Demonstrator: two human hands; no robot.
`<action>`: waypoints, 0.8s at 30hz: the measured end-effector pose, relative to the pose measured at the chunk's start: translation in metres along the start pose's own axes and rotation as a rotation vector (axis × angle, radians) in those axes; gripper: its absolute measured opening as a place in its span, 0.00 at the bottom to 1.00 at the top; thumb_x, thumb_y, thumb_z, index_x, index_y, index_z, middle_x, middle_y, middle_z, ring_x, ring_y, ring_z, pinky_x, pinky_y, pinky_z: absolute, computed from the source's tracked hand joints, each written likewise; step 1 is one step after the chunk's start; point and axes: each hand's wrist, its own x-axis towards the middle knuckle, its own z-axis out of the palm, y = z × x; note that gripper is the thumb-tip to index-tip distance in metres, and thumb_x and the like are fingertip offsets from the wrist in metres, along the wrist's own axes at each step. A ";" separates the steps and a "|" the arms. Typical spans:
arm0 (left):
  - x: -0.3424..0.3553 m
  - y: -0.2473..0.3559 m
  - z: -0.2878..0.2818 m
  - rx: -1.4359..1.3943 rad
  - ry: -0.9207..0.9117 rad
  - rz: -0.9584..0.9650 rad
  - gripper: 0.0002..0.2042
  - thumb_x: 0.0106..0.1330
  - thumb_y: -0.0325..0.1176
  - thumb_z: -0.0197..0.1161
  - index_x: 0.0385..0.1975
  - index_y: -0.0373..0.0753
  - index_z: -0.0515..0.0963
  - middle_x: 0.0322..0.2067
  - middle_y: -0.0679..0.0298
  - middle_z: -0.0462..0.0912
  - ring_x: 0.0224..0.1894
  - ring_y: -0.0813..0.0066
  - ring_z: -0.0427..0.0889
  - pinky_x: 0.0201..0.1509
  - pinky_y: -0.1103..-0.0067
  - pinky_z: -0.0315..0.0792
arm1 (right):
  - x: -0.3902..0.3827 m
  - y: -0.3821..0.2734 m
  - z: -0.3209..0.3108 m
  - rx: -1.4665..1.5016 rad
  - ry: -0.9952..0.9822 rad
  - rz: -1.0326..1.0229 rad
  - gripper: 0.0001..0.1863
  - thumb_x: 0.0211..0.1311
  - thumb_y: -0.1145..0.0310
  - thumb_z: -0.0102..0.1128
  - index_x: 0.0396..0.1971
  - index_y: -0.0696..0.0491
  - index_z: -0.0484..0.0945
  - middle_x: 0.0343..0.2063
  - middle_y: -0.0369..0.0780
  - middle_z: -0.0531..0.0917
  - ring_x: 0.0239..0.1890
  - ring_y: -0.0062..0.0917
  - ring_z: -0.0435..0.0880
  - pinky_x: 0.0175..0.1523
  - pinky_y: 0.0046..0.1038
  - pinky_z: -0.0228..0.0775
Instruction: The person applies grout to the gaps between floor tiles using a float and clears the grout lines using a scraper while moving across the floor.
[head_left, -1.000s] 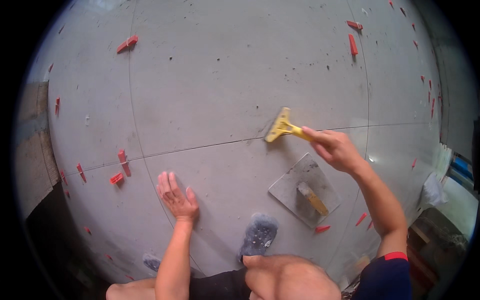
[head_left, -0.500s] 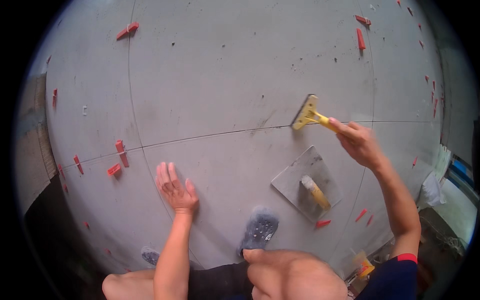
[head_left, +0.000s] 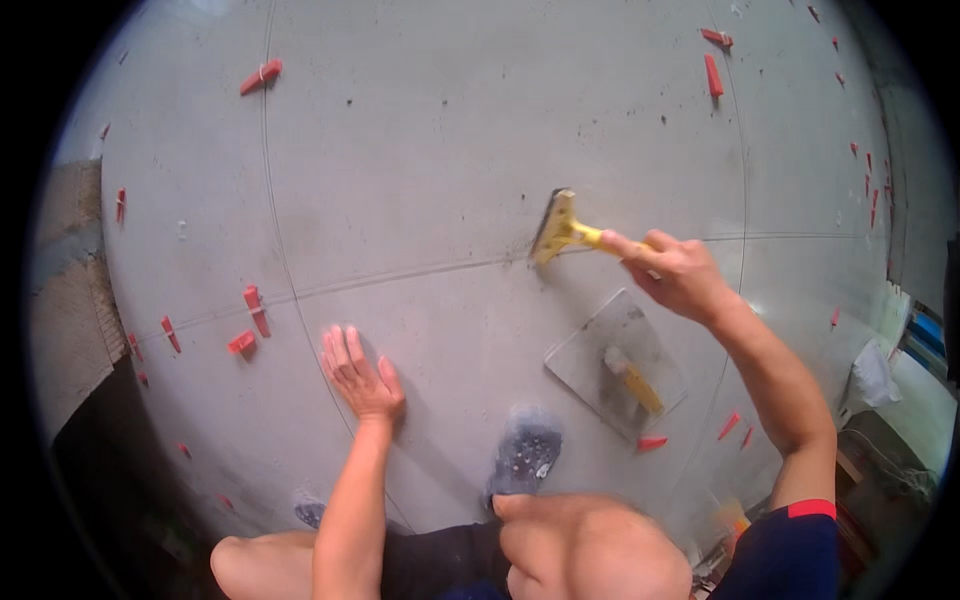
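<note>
My right hand [head_left: 680, 275] is wrapped round the yellow handle of a scraper [head_left: 565, 230]. Its wide, dark-edged blade touches the grey tiled floor [head_left: 420, 190] at the long cross joint between tiles. To the left, my left hand [head_left: 362, 375] lies flat on a tile with fingers stretched out, bearing on the surface and holding nothing. Below the right forearm rests a square grey float [head_left: 600, 350] with a worn yellow handle [head_left: 640, 388], untouched. Dark specks and a faint smudge show on the tile near the blade.
Red tile wedges stand in the joints, such as one [head_left: 257, 310] left of my left hand and one [head_left: 713, 75] at the far right; a loose one [head_left: 652, 442] lies by the float. My grey clog [head_left: 525, 450] is on the tile. A white bag [head_left: 873, 375] sits at the right edge.
My right hand has moved the scraper leftward along the joint. My left hand stays flat on the floor, and the whole view has shifted slightly.
</note>
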 end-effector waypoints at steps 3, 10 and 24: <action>-0.006 -0.003 0.001 -0.011 -0.018 -0.032 0.33 0.61 0.35 0.52 0.69 0.33 0.57 0.70 0.51 0.56 0.74 0.50 0.50 0.75 0.57 0.43 | 0.003 0.004 0.002 0.181 0.016 0.000 0.31 0.60 0.72 0.64 0.63 0.32 0.72 0.22 0.37 0.71 0.17 0.29 0.71 0.23 0.31 0.65; 0.001 0.006 -0.001 -0.014 -0.034 -0.032 0.34 0.61 0.36 0.52 0.69 0.37 0.57 0.71 0.54 0.55 0.74 0.51 0.50 0.75 0.56 0.44 | -0.020 0.015 -0.001 0.073 -0.024 0.090 0.31 0.61 0.72 0.63 0.64 0.32 0.72 0.22 0.36 0.72 0.18 0.29 0.72 0.24 0.32 0.67; -0.002 0.001 -0.002 -0.025 -0.033 -0.044 0.34 0.61 0.35 0.52 0.70 0.38 0.56 0.71 0.55 0.54 0.75 0.53 0.49 0.76 0.56 0.42 | -0.079 -0.132 0.003 0.306 -0.021 0.403 0.25 0.55 0.82 0.59 0.55 0.47 0.79 0.45 0.44 0.74 0.33 0.33 0.83 0.33 0.33 0.78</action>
